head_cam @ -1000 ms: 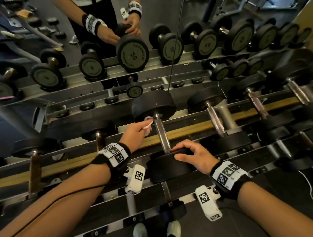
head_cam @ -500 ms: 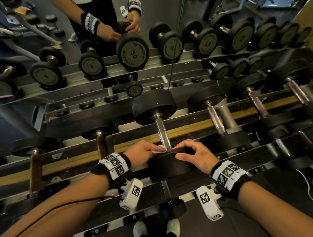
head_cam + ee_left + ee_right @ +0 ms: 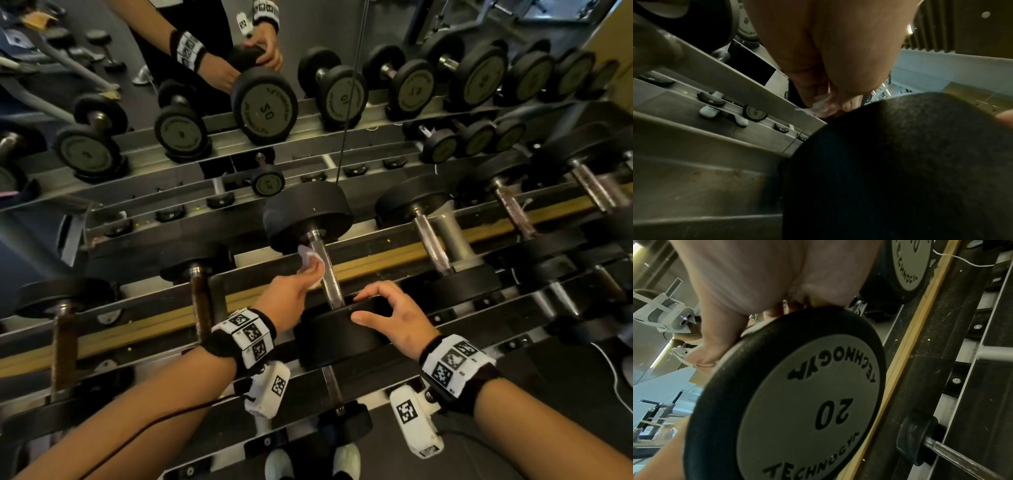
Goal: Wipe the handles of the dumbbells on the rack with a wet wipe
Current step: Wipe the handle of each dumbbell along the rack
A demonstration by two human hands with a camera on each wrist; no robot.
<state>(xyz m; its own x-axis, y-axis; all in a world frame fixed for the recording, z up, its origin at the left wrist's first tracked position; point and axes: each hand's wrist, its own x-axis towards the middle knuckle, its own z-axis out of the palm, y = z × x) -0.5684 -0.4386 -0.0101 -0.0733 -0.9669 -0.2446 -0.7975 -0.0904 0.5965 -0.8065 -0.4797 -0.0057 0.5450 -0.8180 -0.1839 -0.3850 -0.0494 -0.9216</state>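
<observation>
A black dumbbell lies across the rack (image 3: 376, 263) in the middle of the head view, its steel handle (image 3: 327, 270) running away from me. My left hand (image 3: 291, 291) pinches a small white wet wipe (image 3: 310, 262) against the left side of the handle, near the far head (image 3: 308, 214). In the left wrist view the wipe (image 3: 820, 105) shows crumpled at my fingertips. My right hand (image 3: 387, 313) curls over the rim of the near head (image 3: 335, 337), thumb on one side, fingers on the other. That head's grey face (image 3: 807, 410) reads 20.
More dumbbells (image 3: 431, 246) lie to the right, and rust-handled ones (image 3: 202, 298) to the left. A mirror behind the rack reflects the weights and my arms (image 3: 212, 65). A lower rack tier holds a small dumbbell (image 3: 920, 439). My shoes (image 3: 346, 460) show below.
My left hand slid the wipe down the handle to the near head, then back up toward the far head. My right hand stayed on the near head.
</observation>
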